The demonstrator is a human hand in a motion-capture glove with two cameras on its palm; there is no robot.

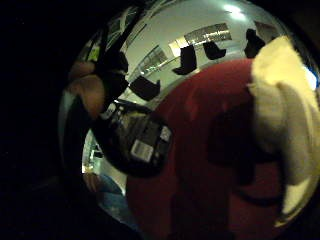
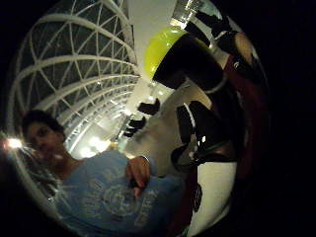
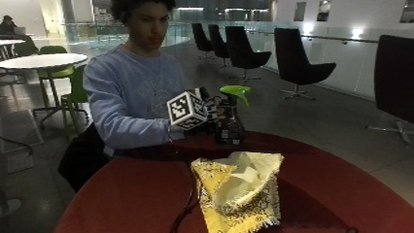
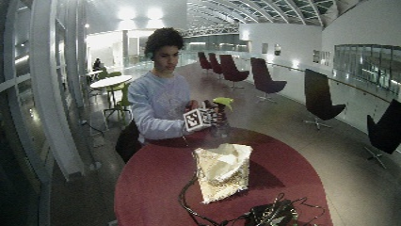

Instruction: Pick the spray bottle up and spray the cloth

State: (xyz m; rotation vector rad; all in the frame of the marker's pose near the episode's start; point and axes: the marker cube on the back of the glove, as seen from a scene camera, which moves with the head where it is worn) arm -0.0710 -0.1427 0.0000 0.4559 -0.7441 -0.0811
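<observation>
I see a person sitting at a round red table (image 3: 129, 194). Their gloved right hand (image 3: 210, 116) is up in front of their chest, above the far edge of the table. Its fingers are curled round the neck of the spray bottle (image 3: 230, 127). The bottle is dark and has a bright green spray top (image 3: 234, 91). It stands upright in the hand. Its bottom is close to the table, but I cannot tell if it touches.

In the thumb side palm view the green top (image 2: 160, 47) sits very close to the palm, with the dark body of the bottle (image 2: 197, 113) beside it. Behind it I see the person's blue sweater (image 2: 108, 197) and their bare left hand (image 2: 138, 173) held near their chest.

In the little finger side palm view I see the lower part of the bottle (image 1: 135, 142) with a white label on it. The red table (image 1: 200, 175) is under it.

The cloth (image 3: 239, 189) lies on the table nearer to the outside camera, apart from the bottle. It is pale yellow, with a patterned edge and a fringe. It is bunched up, and part of it stands up in a fold. In the little finger side palm view the cloth (image 1: 285, 110) shows pale at the side, on the red table.

In the wide outside view black cables (image 4: 263, 214) lie on the table at the near edge. Dark chairs (image 3: 298, 63) stand along the wall behind the person.
</observation>
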